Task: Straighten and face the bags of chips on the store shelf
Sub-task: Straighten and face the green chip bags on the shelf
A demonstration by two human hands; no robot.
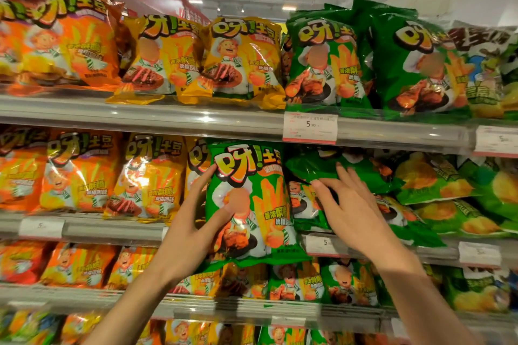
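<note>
Your left hand is reaching up and gripping the green chip bag, thumb on its front, fingers on its left edge; the bag is standing upright in front of the middle shelf. Your right hand is resting flat, fingers spread, on the tipped green bags just beside it. Orange bags are crowding the left, under bright ceiling lights.

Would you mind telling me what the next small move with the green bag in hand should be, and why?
Probably set the upright green bag back onto the middle shelf. The left hand grips its left edge and it hangs in front of the shelf lip, while the right hand presses on the slumped green bags beside it.
</note>
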